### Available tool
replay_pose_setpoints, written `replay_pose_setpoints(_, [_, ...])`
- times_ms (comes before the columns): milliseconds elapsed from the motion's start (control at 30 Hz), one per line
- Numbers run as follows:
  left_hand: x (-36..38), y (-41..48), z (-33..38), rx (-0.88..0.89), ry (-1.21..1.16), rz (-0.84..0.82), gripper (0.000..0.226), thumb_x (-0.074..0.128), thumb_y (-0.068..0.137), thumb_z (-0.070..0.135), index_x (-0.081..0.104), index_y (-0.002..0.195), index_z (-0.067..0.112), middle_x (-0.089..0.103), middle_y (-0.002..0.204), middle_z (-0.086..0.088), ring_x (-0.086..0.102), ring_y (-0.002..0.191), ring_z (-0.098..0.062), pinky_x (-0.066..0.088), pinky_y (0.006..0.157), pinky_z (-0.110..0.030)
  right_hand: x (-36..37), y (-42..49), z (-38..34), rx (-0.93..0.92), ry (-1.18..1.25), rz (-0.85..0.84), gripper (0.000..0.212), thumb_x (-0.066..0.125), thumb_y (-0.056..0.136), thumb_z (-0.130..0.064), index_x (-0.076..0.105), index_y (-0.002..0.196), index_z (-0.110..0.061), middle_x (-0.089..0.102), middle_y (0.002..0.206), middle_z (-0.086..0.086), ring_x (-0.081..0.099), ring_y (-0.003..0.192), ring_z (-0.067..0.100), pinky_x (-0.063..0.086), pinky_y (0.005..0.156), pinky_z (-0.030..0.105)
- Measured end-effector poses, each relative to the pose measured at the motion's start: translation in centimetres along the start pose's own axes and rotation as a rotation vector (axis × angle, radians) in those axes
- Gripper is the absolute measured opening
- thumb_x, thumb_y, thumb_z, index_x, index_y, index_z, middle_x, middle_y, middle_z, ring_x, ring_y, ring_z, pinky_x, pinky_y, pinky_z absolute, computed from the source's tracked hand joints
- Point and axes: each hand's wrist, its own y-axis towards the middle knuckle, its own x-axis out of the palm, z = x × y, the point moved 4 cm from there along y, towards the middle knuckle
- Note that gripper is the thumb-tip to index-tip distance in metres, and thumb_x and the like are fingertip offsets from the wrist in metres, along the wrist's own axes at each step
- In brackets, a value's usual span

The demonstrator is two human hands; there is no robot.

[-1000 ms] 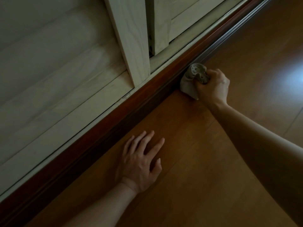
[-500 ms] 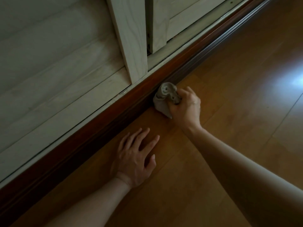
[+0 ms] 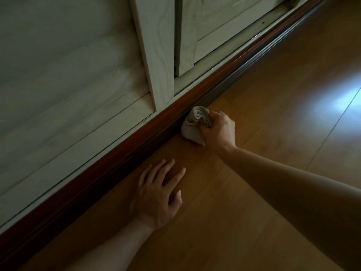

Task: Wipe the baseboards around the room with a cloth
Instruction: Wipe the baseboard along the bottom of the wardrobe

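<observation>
right hand [image 3: 218, 132] grasping bunched cloth [image 3: 192, 124] against baseboard [image 3: 117, 165] mid-frame; left hand [image 3: 158, 198] flat, released, on floor [image 3: 224, 231]. looks mid-task: baseboard runs on both ways, can't tell what's wiped.

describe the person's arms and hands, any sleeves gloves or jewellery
The left hand and right hand wear no gloves, rings or watch that can be seen. The left forearm and right forearm show no sleeves up to the frame's edge. The dim light hides finer marks.

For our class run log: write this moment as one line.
right hand: grips cloth against baseboard | left hand: flat on floor | stage: wiping
</observation>
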Motion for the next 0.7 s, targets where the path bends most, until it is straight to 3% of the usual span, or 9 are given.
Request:
replay_pose_setpoints(167, [-0.5,0.0,0.2,-0.023,-0.006,-0.017,0.056,0.047,0.089,0.048,0.054,0.143,0.036,0.049,0.151,-0.004,0.043,0.141,-0.027,0.034,0.113,-0.052,-0.8,0.4,-0.3,0.121,-0.003,-0.033,0.022,0.067,0.088,-0.031,0.068,0.109,-0.024,0.06,0.103,-0.003,0.058,0.098,0.019,0.056,0.084,0.042])
replay_pose_setpoints(300, [-0.7,1.3,1.8,-0.125,-0.073,0.024,0.051,0.063,0.083,0.037,0.063,0.134,0.029,0.057,0.141,-0.008,0.053,0.129,-0.031,0.043,0.106,-0.055,-1.2,-0.3,-0.4,0.218,0.086,-0.049,0.025,0.067,0.09,-0.033,0.068,0.113,-0.023,0.063,0.107,-0.001,0.061,0.098,0.018,0.057,0.083,0.042])
replay_pose_setpoints(400, [0.2,3.6,4.8,-0.139,-0.119,0.081,0.053,0.069,0.081,0.032,0.061,0.133,0.024,0.056,0.141,-0.007,0.054,0.127,-0.029,0.04,0.108,-0.05,-1.6,-0.2,-0.4,0.128,0.033,-0.049,0.03,0.068,0.089,-0.033,0.066,0.116,-0.021,0.06,0.108,-0.002,0.059,0.102,0.02,0.056,0.085,0.042])
replay_pose_setpoints(567, [2.0,7.2,8.9,-0.365,-0.103,0.11,0.058,0.043,0.089,0.049,0.048,0.145,0.036,0.045,0.154,0.001,0.037,0.143,-0.023,0.023,0.12,-0.05,-2.5,1.2,0.0,-0.053,0.008,-0.072,0.027,0.069,0.089,-0.037,0.066,0.11,-0.02,0.055,0.098,-0.006,0.056,0.094,0.015,0.054,0.078,0.036])
replay_pose_setpoints(700, [3.5,8.1,9.2,-0.37,0.032,0.099,0.059,0.04,0.093,0.054,0.037,0.15,0.04,0.034,0.16,0.002,0.03,0.148,-0.022,0.023,0.119,-0.054,-3.5,3.6,2.1,-0.097,0.067,-0.034,0.018,0.067,0.091,-0.031,0.067,0.103,-0.018,0.057,0.1,-0.002,0.055,0.094,0.018,0.049,0.079,0.031])
